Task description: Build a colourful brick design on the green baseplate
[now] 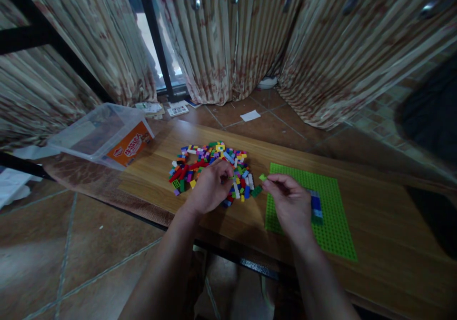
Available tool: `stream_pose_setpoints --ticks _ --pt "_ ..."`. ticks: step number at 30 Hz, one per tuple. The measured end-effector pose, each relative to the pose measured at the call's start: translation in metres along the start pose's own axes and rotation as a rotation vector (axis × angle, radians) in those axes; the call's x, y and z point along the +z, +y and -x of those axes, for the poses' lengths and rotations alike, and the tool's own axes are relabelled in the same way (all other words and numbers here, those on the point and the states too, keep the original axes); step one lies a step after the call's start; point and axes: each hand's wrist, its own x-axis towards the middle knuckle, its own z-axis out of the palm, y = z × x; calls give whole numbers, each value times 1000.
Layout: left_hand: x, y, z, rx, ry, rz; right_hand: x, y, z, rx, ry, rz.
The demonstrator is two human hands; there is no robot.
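Note:
My right hand (291, 203) pinches a small lime-green toy brick (263, 177) between thumb and fingertips, above the left edge of a green studded baseplate (335, 234). On that plate sits a low block of blue and light-blue bricks (316, 208), partly covered by the hand. Over the heap of mixed toy bricks (203, 164), my left hand (213, 185) has its thumb and fingers closed together. A speck of green shows at its fingertips, but whether it is held there or lies in the heap behind, I cannot make out.
A clear plastic bin (103, 134) with an orange label stands at the left end of the wooden table (228, 139). A dark flat object (432, 215) lies at the right. Papers (177, 109) are on the tiled floor before striped curtains (232, 39).

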Motion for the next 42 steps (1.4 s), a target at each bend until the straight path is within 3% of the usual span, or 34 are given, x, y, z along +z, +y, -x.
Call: stream_pose_setpoints --ticks 6,12,23,30,36,42 --pt "4 -5 2 -55 34 59 -1 1 2 -58 -14 102" --pt "-11 -3 3 -80 21 -96 -5 5 1 -134 3 260" --pt "-10 -5 8 -147 -191 -176 5 7 9 -212 -148 382" --pt "-14 -10 7 -229 -39 -251 16 7 15 -313 -243 435" --pt "-23 -25 1 -320 292 -299 20 10 17 -380 -302 478" --pt "-14 -30 -7 -274 203 -421 19 10 17 -400 -270 460"
